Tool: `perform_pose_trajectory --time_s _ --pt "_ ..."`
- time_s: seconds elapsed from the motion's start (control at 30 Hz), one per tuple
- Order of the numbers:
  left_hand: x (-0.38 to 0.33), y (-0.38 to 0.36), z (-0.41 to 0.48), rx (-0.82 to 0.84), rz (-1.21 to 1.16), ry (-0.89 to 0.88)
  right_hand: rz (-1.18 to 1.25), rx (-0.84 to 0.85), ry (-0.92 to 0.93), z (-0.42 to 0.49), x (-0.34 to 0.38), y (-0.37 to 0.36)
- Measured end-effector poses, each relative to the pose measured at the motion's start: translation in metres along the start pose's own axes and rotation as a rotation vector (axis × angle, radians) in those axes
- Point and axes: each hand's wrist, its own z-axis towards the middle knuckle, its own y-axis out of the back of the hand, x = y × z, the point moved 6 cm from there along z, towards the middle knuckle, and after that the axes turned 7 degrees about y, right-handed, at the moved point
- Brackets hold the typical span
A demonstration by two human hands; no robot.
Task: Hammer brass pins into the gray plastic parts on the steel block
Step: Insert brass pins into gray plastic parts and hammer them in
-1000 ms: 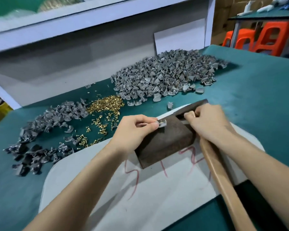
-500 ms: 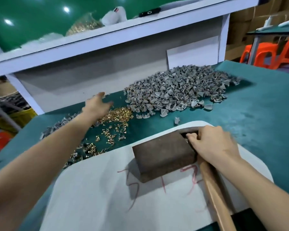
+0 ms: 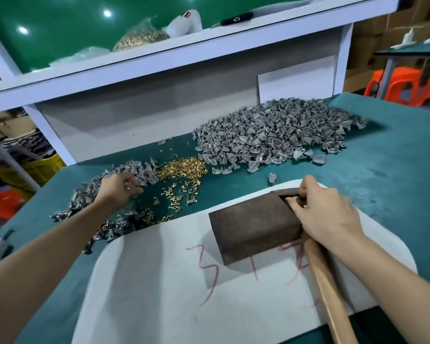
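A rusty brown steel block (image 3: 253, 227) lies on a white board (image 3: 159, 294) with nothing on its top face. My right hand (image 3: 325, 214) grips the hammer (image 3: 327, 281) close to its head, resting at the block's right far corner; the wooden handle runs toward me. My left hand (image 3: 119, 187) reaches out to the left pile of gray plastic parts (image 3: 90, 197), fingers curled down at the pile's edge. Something small glints at its fingertips; what it holds is unclear. Loose brass pins (image 3: 184, 167) lie just right of that hand.
A large heap of gray parts (image 3: 271, 135) covers the far middle of the green table, one stray part (image 3: 271, 177) near the board. A white shelf (image 3: 159, 63) overhangs the back. Orange stools (image 3: 407, 83) stand far right.
My left hand left the block, swung out to the far left, then drew back a little and curled over the left pile. The block's top is now bare. My right hand stayed put.
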Motion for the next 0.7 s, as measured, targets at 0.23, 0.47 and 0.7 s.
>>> perform_pose_trajectory --time_s 0.23,0.47,0.7 --pt "-0.020 0.000 -0.011 0.097 -0.048 -0.054 0.002 0.020 -0.009 0.001 -0.002 -0.001" --pt "-0.085 -0.022 -0.049 0.263 0.441 -0.552 0.004 0.035 -0.013 0.000 -0.001 -0.001" --pt "-0.087 -0.030 -0.059 0.235 0.538 -0.544 0.004 0.049 -0.028 -0.001 0.001 0.001"
